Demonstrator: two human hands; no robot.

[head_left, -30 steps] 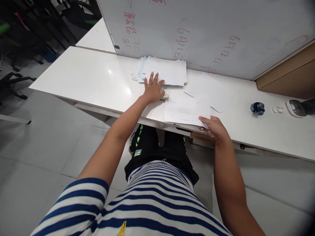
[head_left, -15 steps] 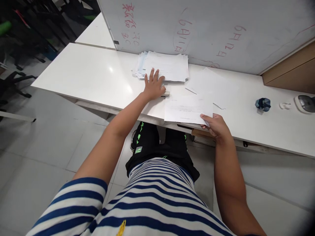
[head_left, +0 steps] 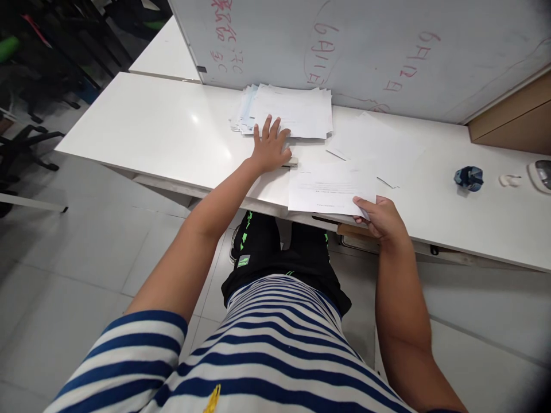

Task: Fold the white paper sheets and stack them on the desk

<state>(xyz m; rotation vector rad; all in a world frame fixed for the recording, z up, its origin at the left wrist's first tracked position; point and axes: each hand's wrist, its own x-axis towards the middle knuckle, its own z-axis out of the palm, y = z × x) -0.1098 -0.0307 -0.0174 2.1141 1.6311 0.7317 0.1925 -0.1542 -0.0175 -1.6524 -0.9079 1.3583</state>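
Note:
My left hand (head_left: 270, 148) lies on the white table (head_left: 146, 135), fingers spread, its fingertips touching the near edge of a stack of papers (head_left: 293, 110). A small pale object (head_left: 291, 162), only partly visible, sticks out from under its palm. My right hand (head_left: 381, 218) pinches the near right corner of a printed sheet (head_left: 329, 188) that lies flat at the table's front edge. More loose white sheets (head_left: 379, 150) lie just behind it.
A whiteboard (head_left: 365, 46) with red writing leans against the table's back. At the right lie a dark blue crumpled object (head_left: 468, 177), a small white item (head_left: 508, 180) and a grey device (head_left: 541, 174). Office chairs (head_left: 26, 140) stand on the left.
Both hands have stayed where they were. The camera has shifted slightly, so the table and papers sit a bit higher and to the right in view.

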